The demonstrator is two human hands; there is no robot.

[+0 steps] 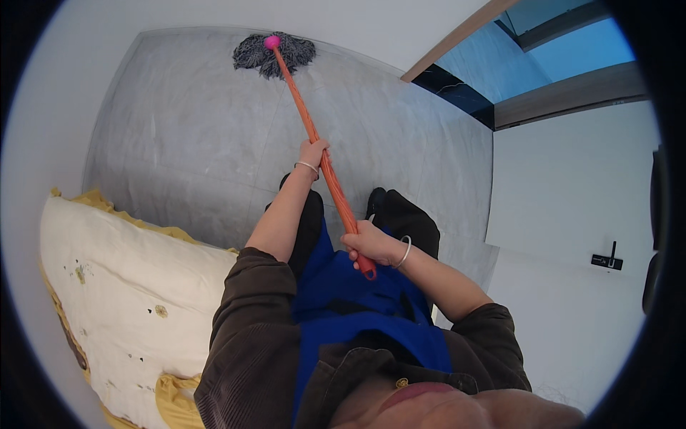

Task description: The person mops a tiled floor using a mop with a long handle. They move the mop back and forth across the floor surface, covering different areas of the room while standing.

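Note:
Both my hands grip a string mop [299, 100] with an orange-red patterned handle. My left hand [313, 153] is wrapped round the middle of the handle. Closer to my body, my right hand [370, 243] is closed round its upper end, and a red hanging loop [369, 274] sticks out below that hand. The grey strings of the mop head [249, 54] lie spread on the floor at the far side, against the base of the white wall. A pink hub [272, 42] joins handle and strings.
Grey tiles cover the floor [193, 121]. At the left stands a bed [121, 286] with a cream, yellow-trimmed cover. A doorway with a black threshold [454, 94] opens at the far right. On the right is a white door [572, 193] with a black handle [607, 259].

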